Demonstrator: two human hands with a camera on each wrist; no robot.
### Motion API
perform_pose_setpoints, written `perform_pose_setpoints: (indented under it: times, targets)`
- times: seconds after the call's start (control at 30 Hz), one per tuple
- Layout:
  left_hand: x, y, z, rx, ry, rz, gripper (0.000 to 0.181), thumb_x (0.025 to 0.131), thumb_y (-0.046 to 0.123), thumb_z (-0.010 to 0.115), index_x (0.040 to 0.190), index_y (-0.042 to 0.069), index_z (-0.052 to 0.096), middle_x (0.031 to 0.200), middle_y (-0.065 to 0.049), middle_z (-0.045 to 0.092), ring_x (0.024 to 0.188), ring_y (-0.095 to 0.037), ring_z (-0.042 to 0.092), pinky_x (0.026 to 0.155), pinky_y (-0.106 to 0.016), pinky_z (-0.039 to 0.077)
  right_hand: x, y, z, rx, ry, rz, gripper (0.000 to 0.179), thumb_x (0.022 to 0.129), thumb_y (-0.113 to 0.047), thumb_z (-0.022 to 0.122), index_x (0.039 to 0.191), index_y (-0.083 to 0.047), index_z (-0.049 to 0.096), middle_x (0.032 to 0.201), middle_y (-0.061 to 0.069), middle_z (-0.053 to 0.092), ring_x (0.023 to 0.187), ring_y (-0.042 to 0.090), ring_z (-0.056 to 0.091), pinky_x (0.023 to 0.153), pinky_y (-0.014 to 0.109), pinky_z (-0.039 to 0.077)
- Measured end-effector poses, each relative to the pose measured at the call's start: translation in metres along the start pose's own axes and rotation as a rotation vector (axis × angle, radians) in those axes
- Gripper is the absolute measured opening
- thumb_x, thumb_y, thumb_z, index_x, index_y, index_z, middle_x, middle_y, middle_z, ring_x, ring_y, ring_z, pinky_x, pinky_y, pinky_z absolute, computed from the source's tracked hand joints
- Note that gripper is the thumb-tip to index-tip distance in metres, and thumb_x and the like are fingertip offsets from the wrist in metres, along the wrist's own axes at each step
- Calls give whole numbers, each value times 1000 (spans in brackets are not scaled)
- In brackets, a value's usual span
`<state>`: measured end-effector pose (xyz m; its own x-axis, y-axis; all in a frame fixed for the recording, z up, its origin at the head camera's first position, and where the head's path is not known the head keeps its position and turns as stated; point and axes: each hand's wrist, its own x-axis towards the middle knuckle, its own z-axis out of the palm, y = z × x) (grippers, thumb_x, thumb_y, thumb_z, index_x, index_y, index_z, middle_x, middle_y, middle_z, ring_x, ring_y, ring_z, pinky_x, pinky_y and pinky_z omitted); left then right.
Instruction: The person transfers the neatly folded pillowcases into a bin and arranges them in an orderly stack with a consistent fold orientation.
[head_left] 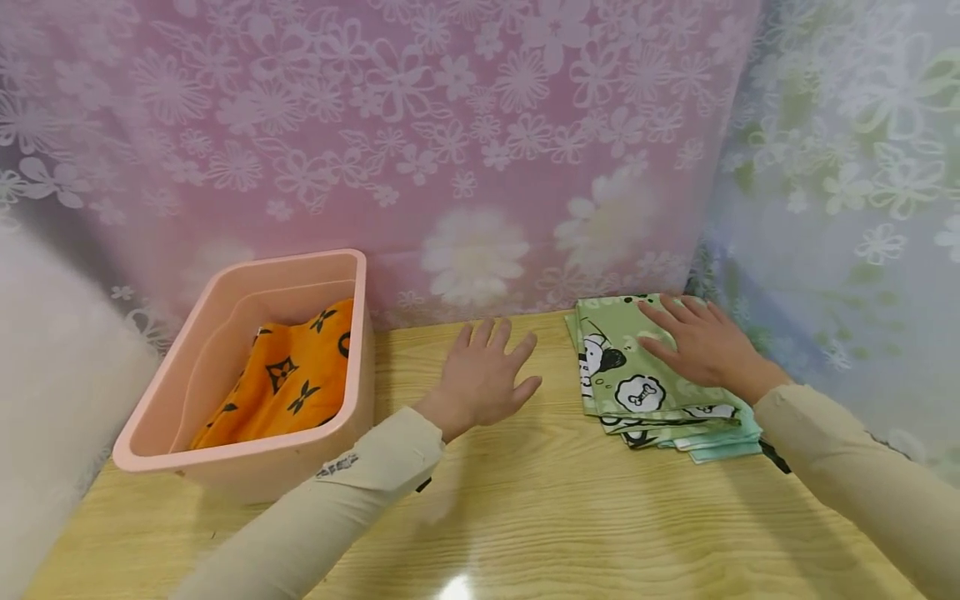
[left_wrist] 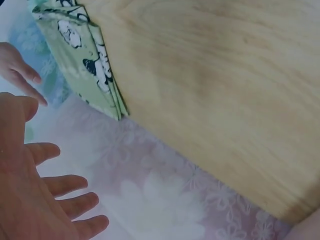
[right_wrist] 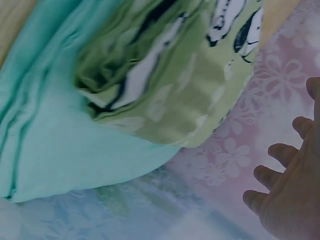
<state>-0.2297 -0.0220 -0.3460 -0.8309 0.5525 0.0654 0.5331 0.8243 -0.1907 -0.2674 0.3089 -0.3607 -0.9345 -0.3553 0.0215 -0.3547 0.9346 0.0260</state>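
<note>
My left hand (head_left: 483, 375), fingers spread, hovers over the table and holds nothing. To its right lies a stack of folded cloths: a green one (head_left: 637, 358) printed with cartoon dogs and bones on top, and a mint cloth (right_wrist: 100, 160) sticking out beneath. My right hand (head_left: 701, 342) is above the back right of this stack. In the right wrist view its fingers extend at the edge, apart from the fabric, with nothing held. An orange cloth (head_left: 292, 375) with dark motifs lies inside a pink plastic bin (head_left: 217, 458) left of my left hand.
The wood-grain table (head_left: 525, 517) carries the bin on the left and the stack on the right. A pink floral curtain (head_left: 450, 167) hangs along its back edge. Pale blue-green floral fabric (head_left: 847, 208) hangs on the right side.
</note>
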Motion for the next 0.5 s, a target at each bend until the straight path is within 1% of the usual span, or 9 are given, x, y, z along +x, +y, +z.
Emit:
perform_pose_setpoints:
  times: [0.17, 0.33, 0.5]
  targets:
    - [8, 8, 18, -44, -9, 7, 61, 98, 60, 27, 150, 30, 31, 151, -12, 31, 136, -32, 29, 108, -51, 25, -9, 11, 13, -19, -28, 21, 67, 100, -55, 30, 154, -16, 20, 153, 24, 18, 135, 50, 17, 105, 66, 7]
    - [15, 14, 36, -66, -16, 10, 61, 98, 61, 24, 151, 31, 31, 152, -11, 30, 139, -32, 25, 110, -51, 21, -16, 19, 25, -19, -33, 55, 68, 99, -57, 30, 153, -16, 22, 153, 23, 19, 135, 51, 16, 103, 68, 8]
    - [23, 21, 50, -95, -45, 18, 62, 98, 62, 23, 151, 32, 30, 153, -11, 28, 140, -31, 20, 111, -52, 18, -24, 23, 31, 12, -82, 97, 70, 98, -59, 30, 154, -17, 20, 154, 22, 15, 135, 52, 13, 103, 69, 1]
